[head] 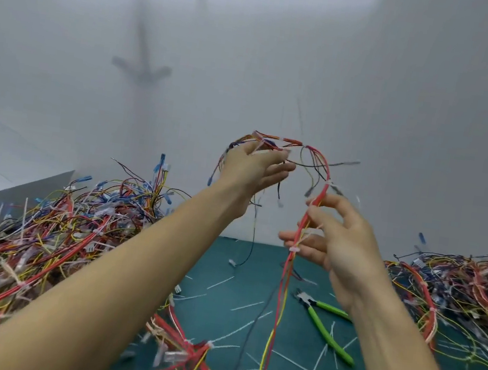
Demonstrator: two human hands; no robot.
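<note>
A bundle of red, yellow and dark wires (pixel 321 183) arches in the air above the green mat (pixel 254 280). My left hand (pixel 251 167) is raised and holds the bundle's upper end between thumb and fingers. Lower and to the right, my right hand (pixel 332 238) pinches the red strand where it drops toward the mat. Small white ties sit along the bundle. Its loose ends hang down past my right hand to the mat.
Large tangled wire heaps lie at the left (pixel 50 236) and at the right (pixel 457 287). Green-handled cutters (pixel 326 325) rest on the mat among cut white tie strips (pixel 250 306). A white box (pixel 1 185) stands at the back left, with a white wall behind.
</note>
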